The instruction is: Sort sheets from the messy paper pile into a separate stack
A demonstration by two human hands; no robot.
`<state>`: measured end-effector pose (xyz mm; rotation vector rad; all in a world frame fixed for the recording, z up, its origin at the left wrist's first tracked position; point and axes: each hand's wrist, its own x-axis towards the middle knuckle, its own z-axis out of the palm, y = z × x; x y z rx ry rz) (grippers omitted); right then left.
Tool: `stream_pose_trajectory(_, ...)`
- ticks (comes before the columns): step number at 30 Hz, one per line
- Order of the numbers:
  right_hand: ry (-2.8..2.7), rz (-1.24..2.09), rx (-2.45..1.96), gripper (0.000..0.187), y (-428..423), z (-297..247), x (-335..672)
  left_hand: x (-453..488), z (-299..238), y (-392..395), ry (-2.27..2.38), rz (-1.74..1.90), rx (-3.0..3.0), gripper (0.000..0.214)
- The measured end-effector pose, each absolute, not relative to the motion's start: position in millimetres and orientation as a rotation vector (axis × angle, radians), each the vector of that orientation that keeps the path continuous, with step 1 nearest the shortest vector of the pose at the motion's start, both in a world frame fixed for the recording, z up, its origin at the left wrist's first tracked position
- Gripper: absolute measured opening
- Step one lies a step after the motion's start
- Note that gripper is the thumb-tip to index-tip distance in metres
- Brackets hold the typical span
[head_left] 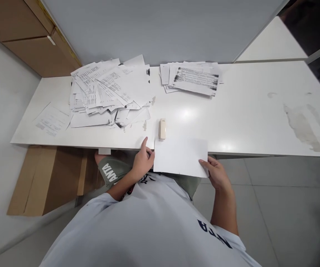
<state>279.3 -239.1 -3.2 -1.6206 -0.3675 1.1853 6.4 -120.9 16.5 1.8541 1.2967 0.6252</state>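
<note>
Gap between paper heap (107, 89), paper stack (195, 78) — stapler (162, 129) in front.

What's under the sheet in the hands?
The sheet overhangs the table's front edge; the shorts show just below it. Whatever lies directly beneath it is covered and cannot be seen.

Sheet: a blank white paper sheet (180, 157)
Place: lower middle of the frame, slightly skewed
Edges: left hand (144, 162) at left edge, right hand (217, 172) at lower right corner
</note>
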Motion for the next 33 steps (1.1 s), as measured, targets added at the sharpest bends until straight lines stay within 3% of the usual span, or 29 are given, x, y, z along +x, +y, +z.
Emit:
stream_pose_trajectory(7, -0.344, 1.243, -1.644, 0.037, -240.3, 5.2, 291.9, 53.3, 45.9, -57.6, 1.139, 1.006, 2.163, 0.042)
stream_pose_trajectory(14, -0.340, 1.250, -1.664, 0.040, -234.6, 10.3, 287.1, 98.4, 35.9, -20.5, 0.712, 0.761, 2.461, 0.043)
stream_pose_trajectory(20, -0.363, 1.231, -1.696, 0.041, -232.9, 9.9, 287.7, 97.5, 21.5, -26.5, 0.669, 0.666, 2.468, 0.051)
stream_pose_trajectory(28, -0.414, 1.197, -1.791, 0.037, -226.2, 14.7, 291.9, 94.9, 14.0, -18.5, 0.582, 0.728, 2.295, 0.031)
stream_pose_trajectory(33, -0.475, 0.948, -1.883, 0.033, -236.3, 58.5, 310.5, 87.3, 15.3, -24.7, 0.504, 0.919, 2.185, 0.052)
